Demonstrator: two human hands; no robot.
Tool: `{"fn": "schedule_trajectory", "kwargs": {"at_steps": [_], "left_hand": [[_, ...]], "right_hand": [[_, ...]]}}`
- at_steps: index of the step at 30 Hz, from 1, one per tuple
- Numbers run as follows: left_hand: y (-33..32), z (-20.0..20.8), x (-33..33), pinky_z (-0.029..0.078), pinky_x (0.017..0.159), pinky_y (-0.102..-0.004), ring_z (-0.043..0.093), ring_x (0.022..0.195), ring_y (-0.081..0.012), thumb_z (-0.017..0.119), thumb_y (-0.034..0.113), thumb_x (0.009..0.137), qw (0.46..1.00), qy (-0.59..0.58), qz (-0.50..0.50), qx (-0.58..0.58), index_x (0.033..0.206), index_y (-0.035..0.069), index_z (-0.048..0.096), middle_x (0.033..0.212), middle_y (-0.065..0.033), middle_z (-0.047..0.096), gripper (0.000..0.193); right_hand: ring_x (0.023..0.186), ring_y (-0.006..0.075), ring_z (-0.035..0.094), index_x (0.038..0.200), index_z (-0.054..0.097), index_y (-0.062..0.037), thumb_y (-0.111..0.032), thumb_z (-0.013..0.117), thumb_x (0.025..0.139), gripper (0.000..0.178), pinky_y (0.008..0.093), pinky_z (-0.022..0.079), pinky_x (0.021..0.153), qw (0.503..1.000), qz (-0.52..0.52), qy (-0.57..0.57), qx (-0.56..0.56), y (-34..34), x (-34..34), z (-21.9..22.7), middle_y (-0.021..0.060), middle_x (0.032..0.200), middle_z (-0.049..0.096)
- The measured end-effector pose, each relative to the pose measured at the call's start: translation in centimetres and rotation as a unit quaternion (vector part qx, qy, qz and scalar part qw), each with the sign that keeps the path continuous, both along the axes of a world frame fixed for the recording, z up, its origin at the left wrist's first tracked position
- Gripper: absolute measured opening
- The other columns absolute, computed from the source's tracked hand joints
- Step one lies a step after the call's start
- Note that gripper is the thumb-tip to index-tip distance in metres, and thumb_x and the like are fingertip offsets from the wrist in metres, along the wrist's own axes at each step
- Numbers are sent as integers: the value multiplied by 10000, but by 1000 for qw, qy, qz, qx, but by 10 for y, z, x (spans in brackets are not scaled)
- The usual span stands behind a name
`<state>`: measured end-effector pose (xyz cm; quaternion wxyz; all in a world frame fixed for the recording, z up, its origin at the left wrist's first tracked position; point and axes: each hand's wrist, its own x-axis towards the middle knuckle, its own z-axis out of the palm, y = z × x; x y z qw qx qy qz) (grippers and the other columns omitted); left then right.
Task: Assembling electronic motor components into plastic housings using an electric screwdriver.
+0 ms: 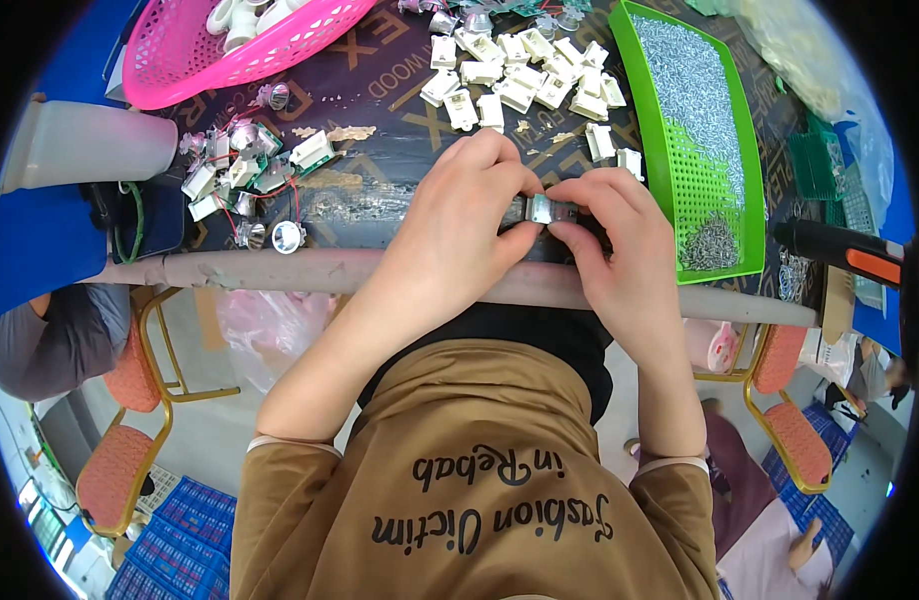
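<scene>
Pale and silvery, a small part (543,209) is pinched between the two hands, left of the green perforated tray (692,190) and level with that tray's nearer half. The left hand (468,218) has thumb and fingertips narrowed on its left side and the right hand (618,222) likewise on its right, so neither is nearer to it; the right hand, though, lies between the part and the tray. The part's long axis seems to run side to side, roughly across the tray's length, but the fingers cover too much to be sure. A loose white plastic housing (631,163) sits on the worktop (365,212) just beside the tray's left wall; the heap of white housings (517,88) lies left of the tray's far half, where silvery fasteners (688,85) are spread.
</scene>
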<state>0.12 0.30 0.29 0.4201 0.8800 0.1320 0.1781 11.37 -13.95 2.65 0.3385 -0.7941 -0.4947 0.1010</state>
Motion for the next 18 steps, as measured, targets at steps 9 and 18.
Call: {"fn": "schedule_trajectory", "kwargs": {"at_steps": [9, 18], "left_hand": [[-1, 6, 2, 486, 713, -320, 582, 867, -229, 767, 62, 713, 999, 1, 7, -43, 970, 15, 651, 989, -74, 578, 287], [3, 4, 1, 488, 709, -317, 592, 853, -220, 782, 59, 716, 999, 15, -19, -42, 998, 34, 684, 982, -71, 622, 299]], "right_hand": [[875, 332, 604, 965, 660, -21, 3, 692, 762, 207, 421, 491, 760, 1000, 4, 1, -12, 2, 1, 4, 121, 920, 605], [891, 340, 612, 955, 619, -4, 31, 660, 765, 197, 427, 500, 764, 999, -1, -45, -19, 3, -7, 11, 142, 909, 613]]}}
